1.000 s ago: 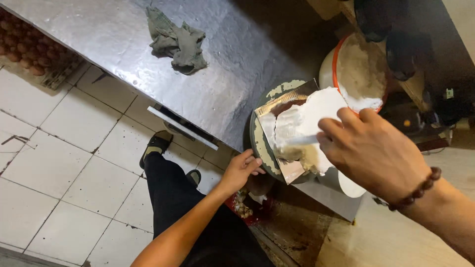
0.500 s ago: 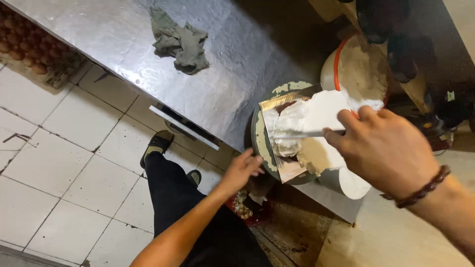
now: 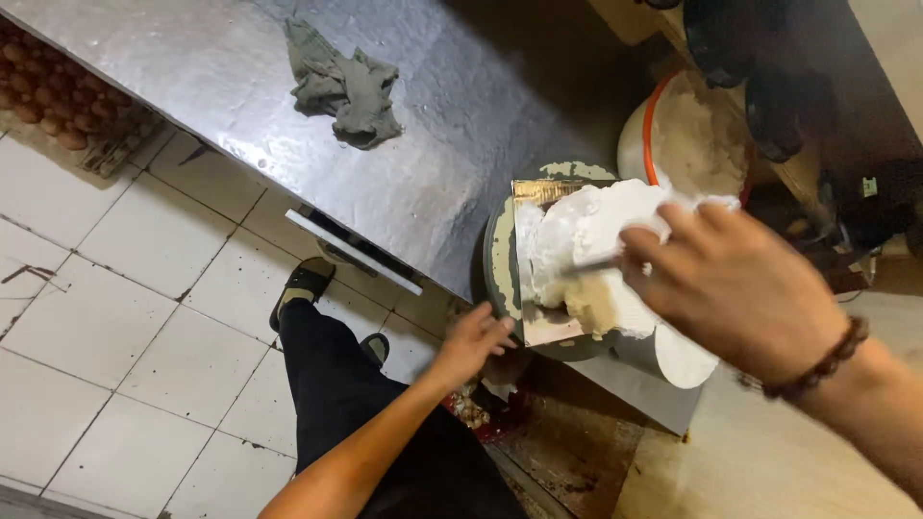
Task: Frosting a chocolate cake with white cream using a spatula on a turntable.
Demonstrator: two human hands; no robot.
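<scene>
So the right hand (image 3: 735,288) is closed around a thin metal spatula (image 3: 588,265), fingers curled tight over the handle, blade poking out leftward from the grip into a big heap of white cream (image 3: 591,235). The cream sits on a cake on a gold square board (image 3: 548,322), and that board rides on a round turntable (image 3: 500,259), all of it just past the blade tip. The left hand (image 3: 476,341) is down at the near edge of the turntable, fingers half-curled and touching the rim; can't really tell if it's gripping or just resting there.

What could go wrong imo: the turntable sits right at the edge of the steel counter (image 3: 240,77) and looks partly past it, so a hard push with the blade could nudge the whole stack toward the tiled floor (image 3: 115,288). The cream is piled thick and lumpy on the side away from the grip, so a fast turn by the left hand could sling a blob off or drag the board off centre. Behind the right hand there's a white tub (image 3: 687,135) with more cream, near enough that an elbow swing could clip it. Grey rag (image 3: 346,86) is well away, no issue there
</scene>
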